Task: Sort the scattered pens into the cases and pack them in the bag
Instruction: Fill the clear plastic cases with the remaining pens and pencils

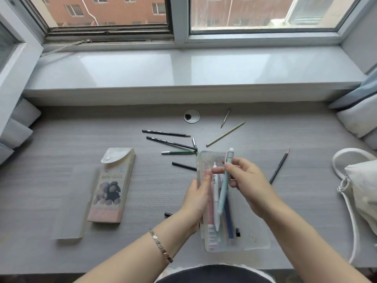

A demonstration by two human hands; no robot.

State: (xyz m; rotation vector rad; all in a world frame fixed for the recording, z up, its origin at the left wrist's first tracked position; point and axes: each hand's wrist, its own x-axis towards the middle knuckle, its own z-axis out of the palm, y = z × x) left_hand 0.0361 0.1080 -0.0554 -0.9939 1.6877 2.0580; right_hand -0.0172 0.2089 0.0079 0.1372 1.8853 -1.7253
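My left hand (199,198) grips the left side of a clear plastic pen case (206,160) that holds several pens. My right hand (247,180) pinches a light blue pen (223,190), its lower end inside the case. Black pencils (166,133) and a green pencil (177,152) lie scattered on the desk behind the case. Two tan pencils (225,134) lie farther back, and one dark pencil (279,166) lies to the right. A second case with a printed picture (111,187) rests open at the left. The white bag (361,180) sits at the right edge.
The clear lid (70,203) of the printed case lies flat beside it. A round cable grommet (191,116) is set in the grey desk (61,139). A white window sill (183,70) runs behind the desk. Cushions sit at both far corners.
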